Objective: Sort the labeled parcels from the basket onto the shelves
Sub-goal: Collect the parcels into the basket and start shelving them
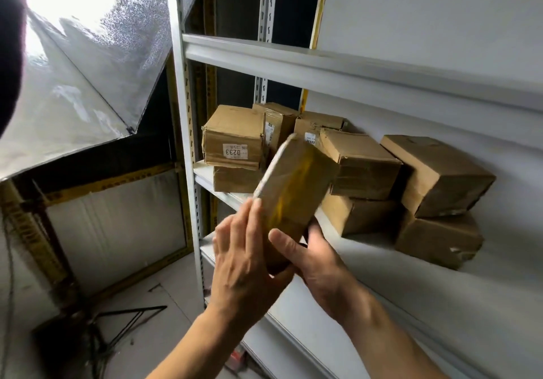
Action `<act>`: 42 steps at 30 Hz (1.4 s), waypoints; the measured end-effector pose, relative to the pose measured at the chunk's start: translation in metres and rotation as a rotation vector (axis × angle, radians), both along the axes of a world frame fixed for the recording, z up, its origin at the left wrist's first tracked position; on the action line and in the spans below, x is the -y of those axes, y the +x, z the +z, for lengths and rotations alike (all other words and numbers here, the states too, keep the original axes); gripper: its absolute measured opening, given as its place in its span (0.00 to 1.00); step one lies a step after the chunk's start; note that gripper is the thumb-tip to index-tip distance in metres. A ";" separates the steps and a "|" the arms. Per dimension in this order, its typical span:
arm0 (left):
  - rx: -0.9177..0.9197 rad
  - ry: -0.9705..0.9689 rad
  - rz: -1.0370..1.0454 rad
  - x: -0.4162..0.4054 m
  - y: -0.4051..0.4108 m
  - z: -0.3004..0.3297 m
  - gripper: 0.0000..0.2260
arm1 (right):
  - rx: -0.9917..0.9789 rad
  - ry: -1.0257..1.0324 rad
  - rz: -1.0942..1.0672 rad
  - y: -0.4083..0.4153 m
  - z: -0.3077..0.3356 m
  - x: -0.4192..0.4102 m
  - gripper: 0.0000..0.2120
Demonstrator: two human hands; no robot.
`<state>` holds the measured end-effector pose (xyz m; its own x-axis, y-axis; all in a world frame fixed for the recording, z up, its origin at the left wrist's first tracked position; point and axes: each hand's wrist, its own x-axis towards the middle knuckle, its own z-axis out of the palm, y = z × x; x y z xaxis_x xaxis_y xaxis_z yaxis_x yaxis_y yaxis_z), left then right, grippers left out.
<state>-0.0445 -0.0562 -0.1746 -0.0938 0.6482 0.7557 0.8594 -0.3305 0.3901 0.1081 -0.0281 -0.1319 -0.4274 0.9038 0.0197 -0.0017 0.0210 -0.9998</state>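
Both forearms reach up toward the white metal shelf unit [293, 64]. The right hand [320, 261] grips the lower end of a flat brown taped cardboard parcel [296, 184], thumb across its face. The left hand [246, 258] lies flat-fingered against the parcel's edge. Behind it, stacked brown cardboard boxes [364, 167] sit on the shelf.
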 end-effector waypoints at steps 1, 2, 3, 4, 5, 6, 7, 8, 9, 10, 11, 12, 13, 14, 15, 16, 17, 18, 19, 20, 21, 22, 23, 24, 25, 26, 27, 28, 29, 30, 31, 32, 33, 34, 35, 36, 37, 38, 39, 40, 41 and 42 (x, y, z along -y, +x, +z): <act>-0.013 0.019 -0.047 0.004 0.000 0.002 0.48 | -0.080 -0.025 -0.005 -0.001 -0.001 0.000 0.48; -0.007 0.046 -0.097 0.009 0.000 0.005 0.45 | -0.164 -0.029 -0.038 -0.002 -0.002 0.000 0.50; 0.003 0.084 -0.140 0.013 0.000 0.007 0.40 | -0.233 -0.011 -0.096 -0.003 -0.002 0.001 0.52; 0.012 0.119 -0.172 0.017 0.002 0.009 0.35 | -0.276 0.021 -0.160 -0.004 -0.003 0.001 0.54; 0.026 0.142 -0.206 0.022 0.004 0.011 0.31 | -0.298 0.053 -0.202 -0.005 -0.004 0.000 0.55; 0.052 0.148 -0.245 0.025 0.005 0.013 0.28 | -0.309 0.072 -0.210 -0.007 -0.003 0.000 0.55; 0.091 0.136 -0.287 0.028 0.005 0.016 0.26 | -0.312 0.084 -0.187 -0.008 -0.003 0.000 0.54; 0.150 0.102 -0.323 0.030 0.004 0.019 0.25 | -0.305 0.096 -0.157 -0.008 -0.003 0.000 0.51; 0.229 0.058 -0.349 0.032 0.002 0.023 0.25 | -0.295 0.110 -0.132 -0.007 -0.003 -0.001 0.46; 0.297 0.027 -0.349 0.033 -0.002 0.027 0.24 | -0.287 0.121 -0.114 -0.005 -0.003 0.000 0.42; 0.332 0.021 -0.304 0.033 -0.006 0.030 0.24 | -0.277 0.129 -0.102 -0.002 -0.002 0.000 0.39; 0.343 0.018 -0.226 0.031 -0.011 0.031 0.24 | -0.262 0.136 -0.088 0.002 -0.003 0.001 0.36; 0.363 -0.018 -0.153 0.027 -0.017 0.033 0.26 | -0.239 0.144 -0.071 0.006 -0.005 0.002 0.34; 0.404 -0.112 -0.116 0.022 -0.022 0.035 0.29 | -0.215 0.149 -0.055 0.012 -0.007 0.003 0.31; 0.468 -0.242 -0.155 0.018 -0.027 0.037 0.32 | -0.196 0.147 -0.047 0.018 -0.010 0.004 0.29; 0.567 -0.377 -0.288 0.014 -0.030 0.038 0.34 | -0.182 0.140 -0.048 0.024 -0.014 0.005 0.28; 0.678 -0.491 -0.478 0.011 -0.030 0.036 0.34 | -0.170 0.138 -0.057 0.031 -0.018 0.008 0.27; 0.758 -0.567 -0.649 0.008 -0.028 0.034 0.33 | -0.155 0.142 -0.071 0.038 -0.024 0.011 0.27; 0.783 -0.604 -0.746 0.006 -0.023 0.031 0.31 | -0.138 0.147 -0.096 0.044 -0.029 0.016 0.27; 0.778 -0.612 -0.788 0.005 -0.016 0.027 0.30 | -0.120 0.152 -0.126 0.050 -0.034 0.023 0.27; 0.767 -0.611 -0.807 0.005 -0.008 0.022 0.30 | -0.102 0.156 -0.158 0.056 -0.039 0.030 0.27; 0.766 -0.608 -0.825 0.004 0.001 0.015 0.31 | -0.090 0.159 -0.191 0.062 -0.043 0.038 0.28; 0.772 -0.615 -0.851 0.003 0.010 0.008 0.31 | -0.079 0.164 -0.232 0.069 -0.048 0.047 0.28; 0.776 -0.633 -0.891 0.002 0.020 0.000 0.32 | -0.064 0.174 -0.282 0.077 -0.052 0.056 0.28; 0.769 -0.660 -0.939 0.001 0.031 -0.007 0.32 | -0.049 0.187 -0.339 0.087 -0.055 0.066 0.28; 0.753 -0.691 -0.985 0.001 0.043 -0.014 0.32 | -0.036 0.199 -0.402 0.096 -0.059 0.077 0.28; 0.736 -0.718 -1.030 0.002 0.056 -0.020 0.31 | -0.025 0.208 -0.470 0.107 -0.062 0.090 0.28; 0.724 -0.743 -1.071 0.003 0.069 -0.025 0.31 | -0.013 0.217 -0.550 0.117 -0.066 0.103 0.28; 0.713 -0.770 -1.111 0.004 0.084 -0.029 0.30 | -0.003 0.225 -0.641 0.127 -0.068 0.116 0.29; 0.701 -0.797 -1.155 0.006 0.099 -0.033 0.29 | 0.009 0.231 -0.730 0.136 -0.070 0.130 0.29; 0.682 -0.823 -1.200 0.009 0.115 -0.036 0.29 | 0.017 0.230 -0.811 0.146 -0.072 0.145 0.28; 0.656 -0.848 -1.248 0.014 0.132 -0.038 0.28 | 0.017 0.224 -0.885 0.156 -0.075 0.161 0.27; 0.629 -0.876 -1.297 0.020 0.149 -0.040 0.27 | 0.016 0.216 -0.958 0.166 -0.077 0.178 0.26; 0.608 -0.901 -1.348 0.028 0.166 -0.041 0.27 | 0.017 0.211 -1.026 0.175 -0.079 0.196 0.25; 0.591 -0.921 -1.392 0.037 0.183 -0.042 0.26 | 0.020 0.201 -1.088 0.184 -0.080 0.213 0.24; 0.573 -0.941 -1.431 0.047 0.199 -0.044 0.26 | 0.020 0.182 -1.145 0.192 -0.082 0.230 0.23; 0.551 -0.967 -1.467 0.059 0.214 -0.047 0.26 | 0.014 0.158 -1.201 0.199 -0.084 0.249 0.24; 0.526 -0.996 -1.502 0.071 0.230 -0.050 0.26 | 0.003 0.136 -1.259 0.206 -0.086 0.268 0.24; 0.498 -1.028 -1.538 0.084 0.245 -0.053 0.26 | -0.008 0.109 -1.318 0.213 -0.089 0.289 0.25; 0.467 -1.058 -1.573 0.099 0.259 -0.058 0.26 | -0.021 0.074 -1.372 0.219 -0.092 0.310 0.25; 0.432 -1.085 -1.606 0.114 0.274 -0.062 0.26 | -0.043 0.033 -1.419 0.225 -0.096 0.332 0.26; 0.395 -1.108 -1.633 0.131 0.289 -0.067 0.25 | -0.081 -0.010 -1.460 0.230 -0.101 0.354 0.27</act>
